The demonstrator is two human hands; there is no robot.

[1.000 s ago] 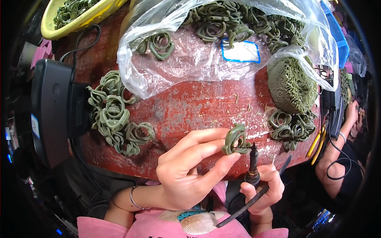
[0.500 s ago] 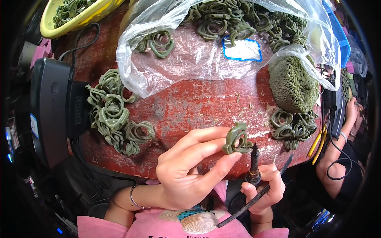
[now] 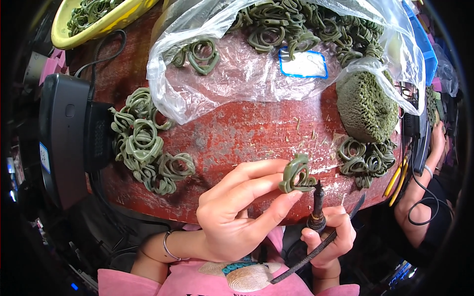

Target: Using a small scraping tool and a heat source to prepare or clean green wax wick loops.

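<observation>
Between the thumb and fingers of my left hand (image 3: 234,214) stands a small green wax-like ring (image 3: 287,183), held above the table's near edge. My right hand (image 3: 333,239) is closed on a soldering iron (image 3: 317,219), its dark tip pointing up just right of the ring's lower edge. Whether tip and ring touch, I cannot tell. A cord runs from the iron down across my shirt. A thin dark blade (image 3: 358,204) also sticks out past the right fingers; its handle is hidden.
Similar rings lie in a left pile (image 3: 143,145), a right pile (image 3: 366,160) and a clear plastic bag (image 3: 197,96). A rough green block (image 3: 358,106) stands right, near yellow-handled pliers (image 3: 394,185). A dark box (image 3: 66,133) and yellow basin (image 3: 94,38) are left. Another person's arm (image 3: 417,202) is at right.
</observation>
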